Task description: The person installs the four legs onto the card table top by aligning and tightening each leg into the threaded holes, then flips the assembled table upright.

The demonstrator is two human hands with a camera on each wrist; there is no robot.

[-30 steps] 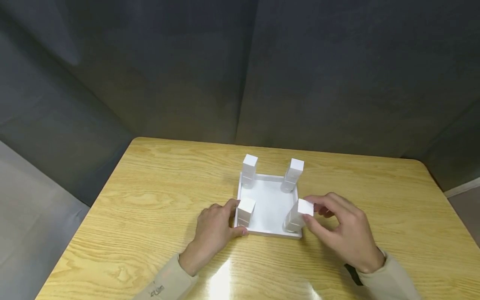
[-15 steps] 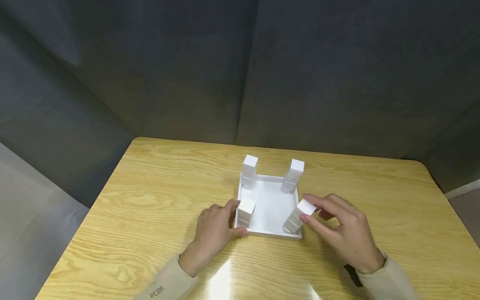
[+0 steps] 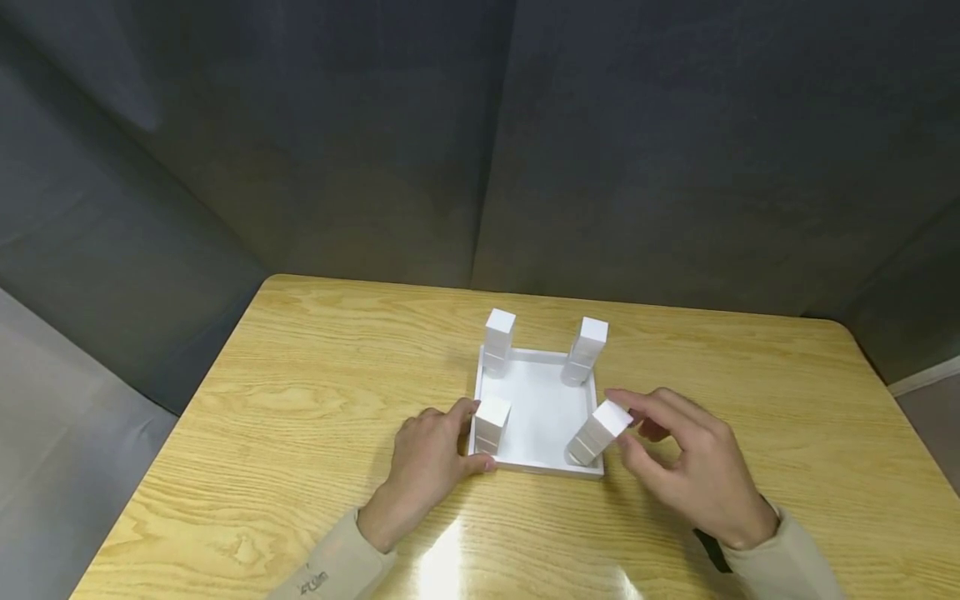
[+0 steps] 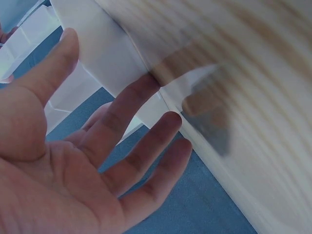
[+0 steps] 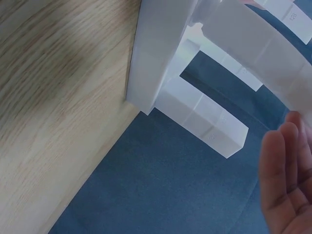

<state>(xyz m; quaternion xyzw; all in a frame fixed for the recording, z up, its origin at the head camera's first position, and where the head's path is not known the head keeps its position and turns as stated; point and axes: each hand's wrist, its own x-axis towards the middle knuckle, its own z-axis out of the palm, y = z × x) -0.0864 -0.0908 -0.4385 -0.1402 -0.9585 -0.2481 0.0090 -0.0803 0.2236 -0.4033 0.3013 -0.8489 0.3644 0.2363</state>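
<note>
A square white tray [image 3: 537, 412] with a low rim lies on the wooden table. Stacks of white blocks rise at its corners: far left [image 3: 498, 342], far right [image 3: 585, 350], near left [image 3: 492, 425], near right [image 3: 597, 433]. The near right stack leans and bows outward to the right. My right hand [image 3: 690, 467] is at its top, index fingertip touching behind and thumb just beside it; in the right wrist view the fingers [image 5: 273, 161] look fairly straight. My left hand [image 3: 427, 454] grips the tray's near left corner, thumb on the front wall and index finger at the left wall.
The wooden table [image 3: 300, 400] extends around the tray, with a bright reflection at its front edge. Dark curtains [image 3: 480, 150] hang behind it and at both sides. A black band [image 3: 709, 550] shows at the right sleeve.
The near right stack has tipped from nearly upright to leaning right. My right thumb has come off the block's front face to its right side. My left hand has not moved.
</note>
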